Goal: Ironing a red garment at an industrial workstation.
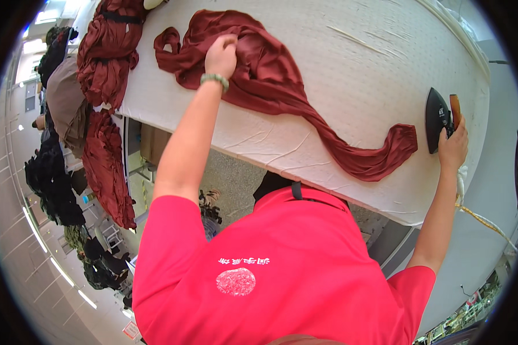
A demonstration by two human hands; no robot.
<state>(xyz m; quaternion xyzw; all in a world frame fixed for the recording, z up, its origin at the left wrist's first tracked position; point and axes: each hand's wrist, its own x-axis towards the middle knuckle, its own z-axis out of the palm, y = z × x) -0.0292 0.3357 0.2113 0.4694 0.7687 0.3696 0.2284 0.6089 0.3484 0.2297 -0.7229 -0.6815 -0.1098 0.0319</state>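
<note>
A dark red satiny garment (265, 75) lies crumpled across the padded white ironing table, with one long strip of it trailing toward the right. My left hand (221, 56) is closed on the garment's upper left part, its fingertips lost against the folds. A green bracelet (214, 80) circles that wrist. At the table's right side my right hand (454, 144) grips the brown handle of a black iron (435, 121). The iron stands apart from the garment, just right of the strip's end.
The ironing table (362, 75) has a wrinkled white cover. More dark red garments (109, 52) are heaped at its left end, one bundle tied with a black band. A yellowish cord and hose (483, 221) run off beside the right edge. Black clothes (52, 178) hang farther left.
</note>
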